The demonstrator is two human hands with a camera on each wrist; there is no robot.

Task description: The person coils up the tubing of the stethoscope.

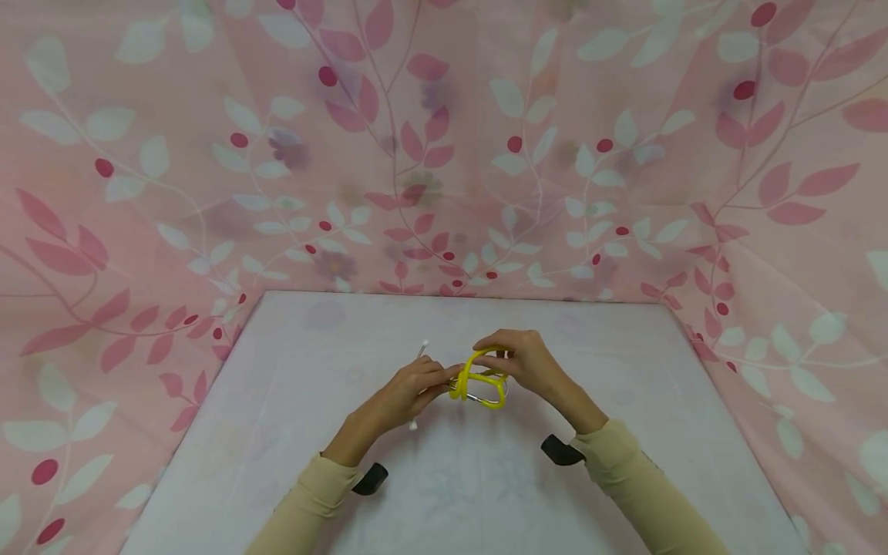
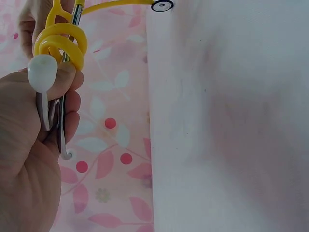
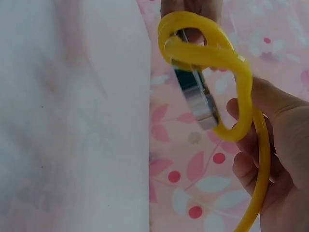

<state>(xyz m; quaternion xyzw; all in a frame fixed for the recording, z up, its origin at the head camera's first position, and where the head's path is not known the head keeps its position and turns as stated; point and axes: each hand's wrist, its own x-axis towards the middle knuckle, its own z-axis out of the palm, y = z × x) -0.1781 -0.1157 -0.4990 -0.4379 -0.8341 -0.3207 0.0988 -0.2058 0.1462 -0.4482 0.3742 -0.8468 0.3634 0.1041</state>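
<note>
A stethoscope with yellow tubing (image 1: 496, 402) is held between both hands above the table. My left hand (image 1: 405, 391) grips its metal ear tubes (image 2: 62, 121), and a white ear tip (image 2: 42, 72) sticks out past the thumb. The tubing is wound in loops (image 2: 79, 41) around the metal just beyond the left fingertips. On the other side, my right hand (image 1: 530, 361) pinches the yellow tube (image 3: 245, 92) between thumb and fingers. A length of tube hangs down along the right palm. The round chest piece (image 2: 162, 6) shows at the top of the left wrist view.
Beneath the hands lies a table (image 1: 277, 432) with a white cover. Pink cloth (image 1: 444, 154) printed with leaves and berries hangs behind it and at both sides. A dark wrist mount (image 1: 371, 479) sits under the left cuff, another (image 1: 560, 451) under the right.
</note>
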